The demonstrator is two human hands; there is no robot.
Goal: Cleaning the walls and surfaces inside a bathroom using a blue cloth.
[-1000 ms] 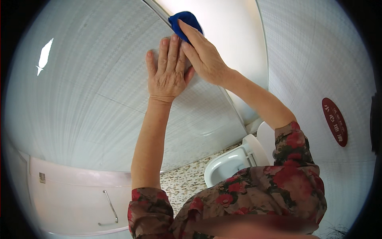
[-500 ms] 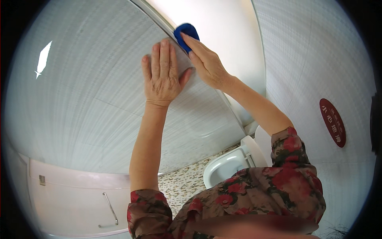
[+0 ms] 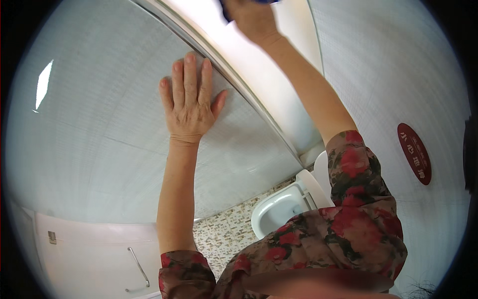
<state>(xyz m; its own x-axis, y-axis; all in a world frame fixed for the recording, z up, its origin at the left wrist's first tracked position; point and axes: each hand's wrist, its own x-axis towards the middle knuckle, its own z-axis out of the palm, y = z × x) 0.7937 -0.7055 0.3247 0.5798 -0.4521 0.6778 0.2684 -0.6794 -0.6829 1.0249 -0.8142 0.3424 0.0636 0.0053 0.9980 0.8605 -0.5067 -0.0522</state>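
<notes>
Fingers of the left hand lie spread wide and flat against a pale grey wall panel, holding nothing. Their tips reach up to just beside a long metal trim; whether the index fingertip touches it, I cannot tell. Beyond that trim, to the right of the left thumb, a bright white panel runs up toward the right fingers.

Those of the right hand hold a blue cloth above and to the right of the left fingers, well apart from them. Blue shows on both sides of the right fingers, but blur and the upper edge of the view hide their tips, and cloth-to-panel contact cannot be made out.

My reading is that a wiping stroke over the white panel is in hand, with the left fingers bracing the body. A sensible next move would be to press the cloth evenly with the right fingers and draw it back along the trim, nearer the left thumb, while the left palm stays planted.

Well apart from both sets of fingers, back toward the body, are a white toilet and a mosaic floor; a red oval sign sits far to their right.
</notes>
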